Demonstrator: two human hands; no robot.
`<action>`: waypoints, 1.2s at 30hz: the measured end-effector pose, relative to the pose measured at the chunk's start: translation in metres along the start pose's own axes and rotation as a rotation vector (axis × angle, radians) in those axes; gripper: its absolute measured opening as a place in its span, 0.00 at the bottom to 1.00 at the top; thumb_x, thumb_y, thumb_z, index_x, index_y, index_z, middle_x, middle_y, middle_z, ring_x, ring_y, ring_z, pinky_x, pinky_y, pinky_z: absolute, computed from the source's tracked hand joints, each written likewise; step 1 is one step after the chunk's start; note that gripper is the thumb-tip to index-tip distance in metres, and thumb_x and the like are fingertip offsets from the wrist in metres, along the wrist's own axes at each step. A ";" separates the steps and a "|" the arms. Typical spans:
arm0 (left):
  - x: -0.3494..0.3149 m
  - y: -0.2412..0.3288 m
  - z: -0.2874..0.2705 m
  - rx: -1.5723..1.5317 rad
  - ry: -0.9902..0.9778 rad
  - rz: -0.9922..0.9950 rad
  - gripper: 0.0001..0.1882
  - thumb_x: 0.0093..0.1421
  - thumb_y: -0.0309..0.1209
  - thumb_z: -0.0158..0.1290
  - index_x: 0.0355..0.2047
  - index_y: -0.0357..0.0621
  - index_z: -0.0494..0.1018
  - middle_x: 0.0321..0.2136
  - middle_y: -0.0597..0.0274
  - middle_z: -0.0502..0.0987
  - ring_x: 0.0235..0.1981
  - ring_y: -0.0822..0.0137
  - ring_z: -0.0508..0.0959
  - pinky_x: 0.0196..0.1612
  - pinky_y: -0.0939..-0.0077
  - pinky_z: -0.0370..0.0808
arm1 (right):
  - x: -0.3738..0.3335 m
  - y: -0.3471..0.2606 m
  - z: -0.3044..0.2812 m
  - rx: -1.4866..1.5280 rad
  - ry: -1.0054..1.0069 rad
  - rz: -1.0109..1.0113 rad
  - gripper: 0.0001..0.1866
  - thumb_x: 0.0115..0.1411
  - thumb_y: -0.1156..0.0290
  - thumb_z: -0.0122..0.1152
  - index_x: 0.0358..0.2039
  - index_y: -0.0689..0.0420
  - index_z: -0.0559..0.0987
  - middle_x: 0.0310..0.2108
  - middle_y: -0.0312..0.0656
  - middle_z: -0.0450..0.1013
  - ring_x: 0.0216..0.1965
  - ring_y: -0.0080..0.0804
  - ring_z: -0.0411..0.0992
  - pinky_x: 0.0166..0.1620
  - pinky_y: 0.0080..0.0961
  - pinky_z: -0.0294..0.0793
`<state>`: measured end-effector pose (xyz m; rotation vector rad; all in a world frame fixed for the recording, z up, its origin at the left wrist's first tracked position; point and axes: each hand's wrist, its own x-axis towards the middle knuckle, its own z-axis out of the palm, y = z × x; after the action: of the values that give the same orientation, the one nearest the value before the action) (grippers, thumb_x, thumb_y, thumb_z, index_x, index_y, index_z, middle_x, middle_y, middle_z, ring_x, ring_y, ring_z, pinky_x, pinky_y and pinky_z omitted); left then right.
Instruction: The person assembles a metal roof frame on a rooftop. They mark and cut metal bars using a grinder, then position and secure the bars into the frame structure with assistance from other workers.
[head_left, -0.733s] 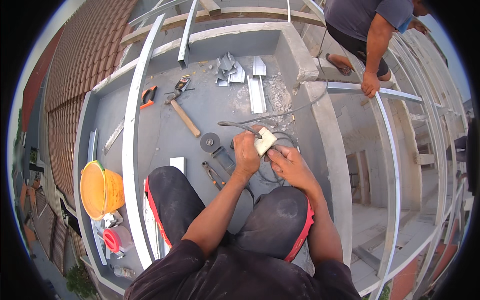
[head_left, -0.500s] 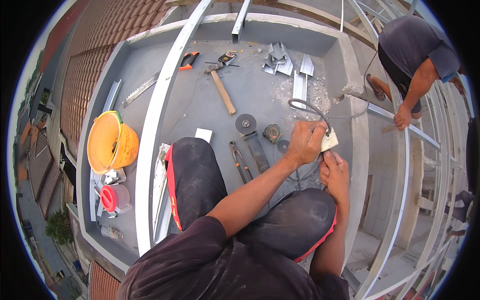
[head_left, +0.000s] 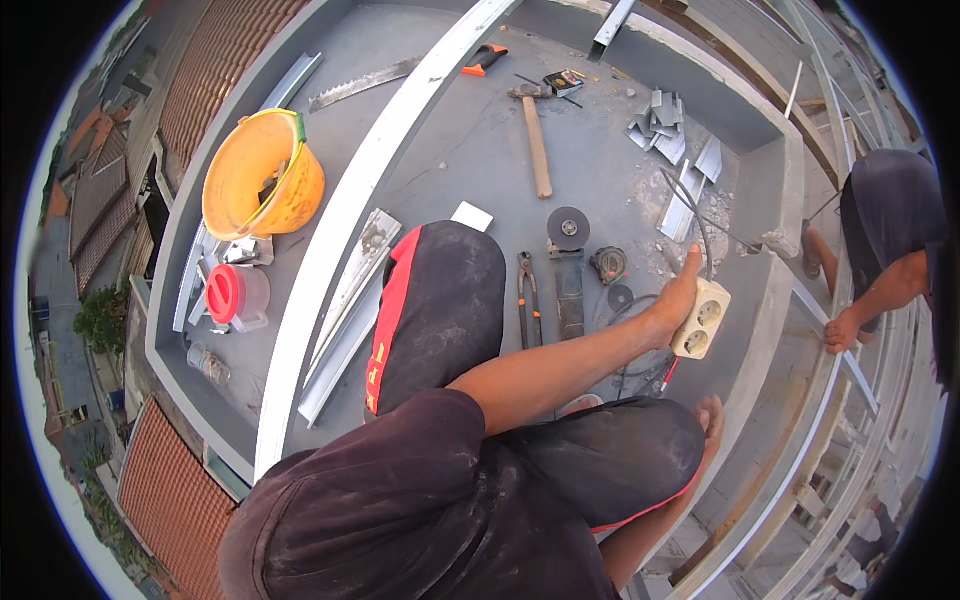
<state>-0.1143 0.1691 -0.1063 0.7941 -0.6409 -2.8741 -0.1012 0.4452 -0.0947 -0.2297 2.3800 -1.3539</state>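
The fingers of the left hand [head_left: 679, 303] grasp a cream two-outlet socket block [head_left: 703, 320] along its left edge, outlets facing up, while the right hand [head_left: 711, 425] sits lower, just beside the right knee [head_left: 662, 440] and partly hidden, so whether it holds anything cannot be told. A dark cable [head_left: 706, 235] arches from the block's upper end; leftward lie a tape measure [head_left: 608, 264], an angle grinder [head_left: 570, 300] and pliers [head_left: 528, 295], then a hammer [head_left: 537, 150] farther up, and a yellow bucket [head_left: 300, 200] beyond the long metal beam [head_left: 405, 112].
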 end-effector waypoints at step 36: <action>-0.358 0.216 -0.379 -0.046 1.306 0.906 0.57 0.62 0.64 0.56 0.72 0.28 0.48 0.67 0.30 0.59 0.63 0.41 0.69 0.53 0.49 0.78 | 0.110 -0.111 0.101 -0.423 -0.507 -0.032 0.21 0.66 0.63 0.65 0.53 0.63 0.76 0.44 0.47 0.78 0.44 0.33 0.78 0.43 0.34 0.79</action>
<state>0.3814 -0.0976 -0.1422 1.5374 -0.4899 -1.1682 -0.1647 0.2716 -0.0741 -0.6458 2.1890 -0.6749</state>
